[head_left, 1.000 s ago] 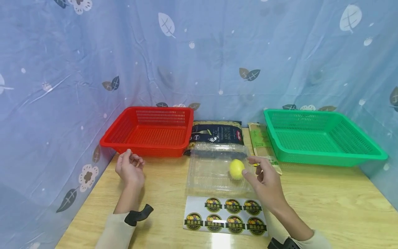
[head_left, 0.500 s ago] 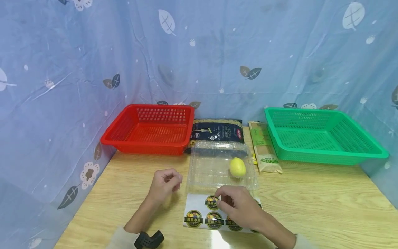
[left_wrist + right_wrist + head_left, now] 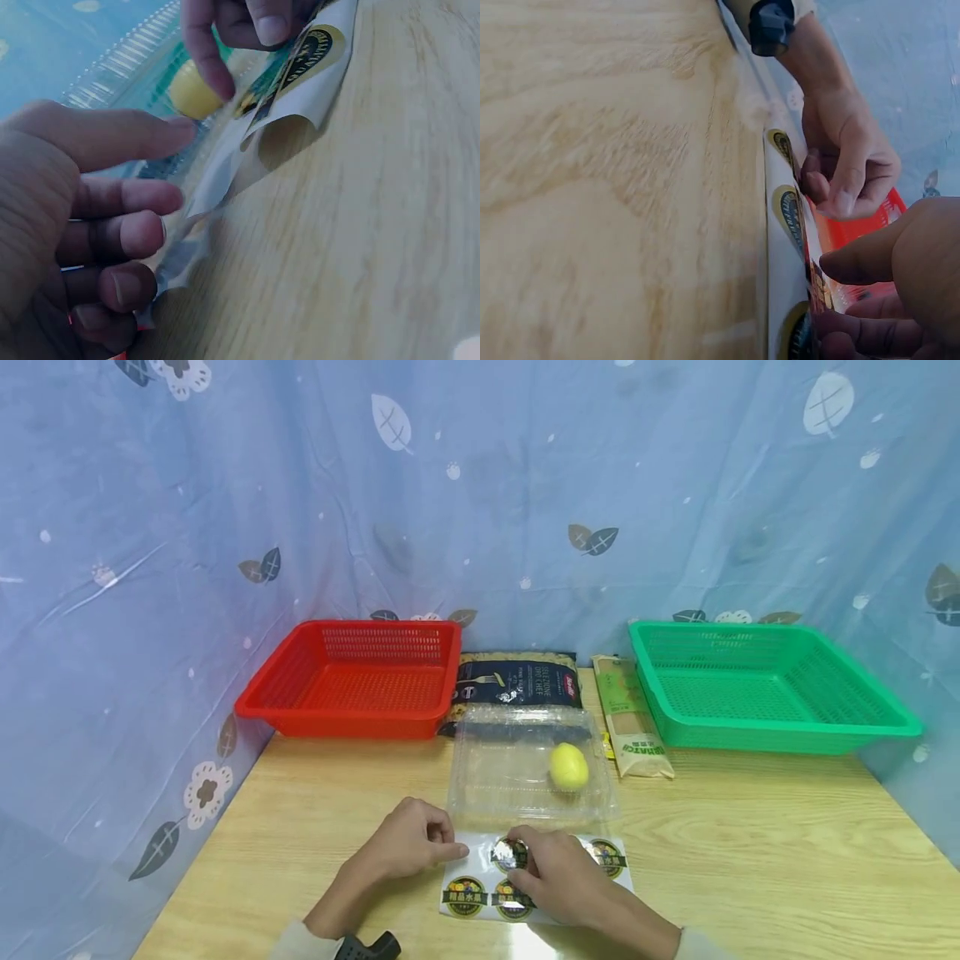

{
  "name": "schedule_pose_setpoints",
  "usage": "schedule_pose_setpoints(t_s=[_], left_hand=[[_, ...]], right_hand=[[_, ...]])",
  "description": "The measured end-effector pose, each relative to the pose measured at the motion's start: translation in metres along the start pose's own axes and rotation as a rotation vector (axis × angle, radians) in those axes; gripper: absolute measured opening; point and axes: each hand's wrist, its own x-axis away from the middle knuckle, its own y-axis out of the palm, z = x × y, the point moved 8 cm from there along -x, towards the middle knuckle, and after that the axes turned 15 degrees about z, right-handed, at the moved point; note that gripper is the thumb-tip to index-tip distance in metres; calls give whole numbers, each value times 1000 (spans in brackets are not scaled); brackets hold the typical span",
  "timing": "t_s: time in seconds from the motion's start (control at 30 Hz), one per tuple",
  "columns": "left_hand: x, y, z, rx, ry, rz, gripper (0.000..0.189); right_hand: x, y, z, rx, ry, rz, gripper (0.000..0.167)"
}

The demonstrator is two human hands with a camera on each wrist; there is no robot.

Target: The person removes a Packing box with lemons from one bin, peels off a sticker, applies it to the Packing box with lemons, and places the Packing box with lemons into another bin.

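A white sheet of round black-and-gold fruit stickers (image 3: 465, 897) lies on the table in front of a clear plastic clamshell box (image 3: 495, 777). A yellow lemon (image 3: 568, 767) rests on the box's right side. My left hand (image 3: 415, 842) is at the sheet's upper left corner, thumb reaching over it. In the left wrist view that hand's fingers are loosely bent with nothing between them, and the edge of the sheet (image 3: 281, 127) lifts in a curl. Over the middle stickers, my right hand (image 3: 562, 877) holds thumb and index finger apart, their tips close over the sheet, covering part of it.
A red basket (image 3: 352, 723) stands at the back left, a green basket (image 3: 765, 737) at the back right. Between them lie a dark blue pasta bag (image 3: 517, 681) and a brown-and-green packet (image 3: 630, 718). A patterned blue curtain (image 3: 480, 527) hangs behind the wooden table (image 3: 750, 860).
My right hand has moved from beside the lemon down and left onto the sticker sheet. My left hand has come from near the red basket to the sheet's left corner.
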Motion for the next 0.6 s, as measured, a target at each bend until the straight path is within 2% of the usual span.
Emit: schedule_pose_setpoints(t_s=[0.23,0.6], left_hand=[[2,2,-2,-82,3,-13,23],[2,3,-2,-88,18,-1,23]], right_hand=[[-2,7,4,13,4,-4,36],[-4,8,14,-31,58,19,42]])
